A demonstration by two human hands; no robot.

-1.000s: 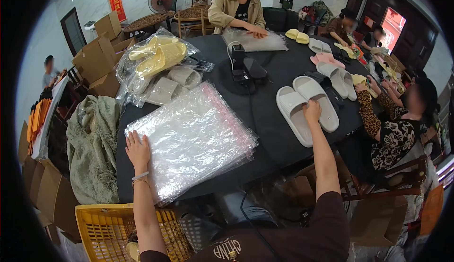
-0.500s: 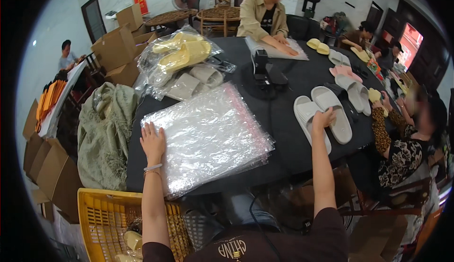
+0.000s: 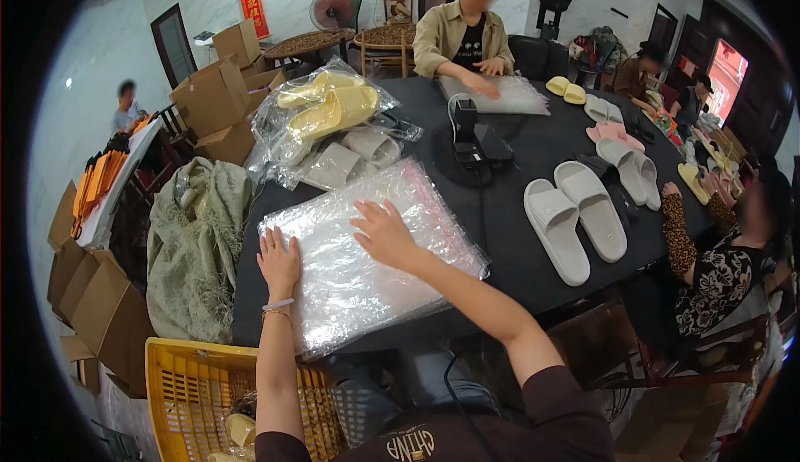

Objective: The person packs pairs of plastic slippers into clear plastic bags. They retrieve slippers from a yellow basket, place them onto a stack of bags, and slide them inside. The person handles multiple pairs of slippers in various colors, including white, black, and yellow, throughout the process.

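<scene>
A stack of clear plastic bags [image 3: 358,299] with a pinkish strip along one edge lies on the black-covered table in front of me. My left hand [image 3: 278,264] rests flat on the stack's left edge, fingers extended. Over the middle of the stack is my right hand [image 3: 386,233], its fingers spread and holding nothing; whether it touches the plastic I cannot tell. To the right, a pair of light grey slide sandals [image 3: 575,227] sits side by side on the table.
Bagged yellow slippers [image 3: 333,110] and grey ones are heaped behind the stack. A black device on a stand [image 3: 468,133] has a cable running toward me. More slippers [image 3: 629,166] line the right side. A yellow crate [image 3: 187,349] stands below left. Co-workers sit around the table.
My right hand has left the grey slides and moved left over the bag stack. My left hand stays on the stack's edge. The co-worker opposite has shifted their hands over the plastic.
</scene>
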